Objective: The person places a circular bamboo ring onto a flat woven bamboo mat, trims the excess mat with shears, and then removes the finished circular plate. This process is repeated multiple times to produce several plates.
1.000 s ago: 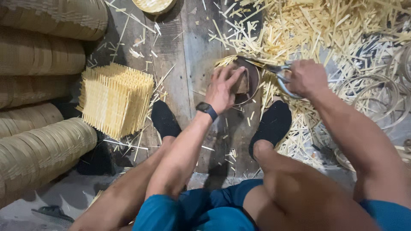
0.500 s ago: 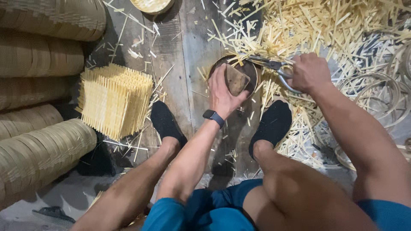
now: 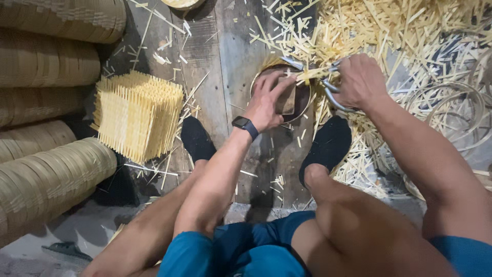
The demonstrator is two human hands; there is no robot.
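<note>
Shears (image 3: pixel 312 72) gripped in the right hand (image 3: pixel 361 79) snip bamboo strips (image 3: pixel 307 76); left hand (image 3: pixel 266 100) presses fingers-together on a round frame (image 3: pixel 306 100).

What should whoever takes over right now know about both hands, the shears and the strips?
Left hand: pressed flat on a wooden block inside a round hoop on the floor planks; holds nothing.
Right hand: closed on the handles of metal shears, blades at the strip ends sticking out past the hoop.
Around: cut scraps piled to the right, loose hoops far right, a stack of woven squares on the left, rolled mats beyond it.
Done: much trimming, judging by the scraps.
Left: strip ends still stick out at the blades.
</note>
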